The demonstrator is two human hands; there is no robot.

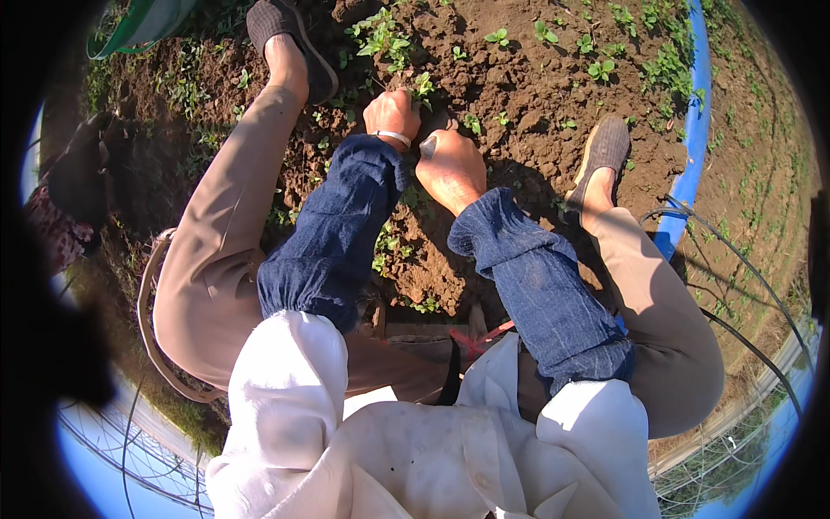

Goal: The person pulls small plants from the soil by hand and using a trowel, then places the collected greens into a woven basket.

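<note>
Both of my hands are low over brown, crumbly soil, close together between my feet. My left hand [393,115], with a pale band at the wrist, is closed, its fingers curled down and hidden from above. Right beside those fingers stands a small green seedling [423,87]; whether they grip it I cannot make out. My right hand [453,166] is a fist just below and to the right, its thumb side toward the left hand. A small dark grey patch shows by the thumb, and whatever the fist holds is hidden.
A leafy plant clump [380,39] grows beyond my left hand, with several small seedlings [602,69] to the right. A blue hose [697,121] runs along the right. My shoes [607,143] flank the soil. A green-rimmed container [143,30] is at the upper left.
</note>
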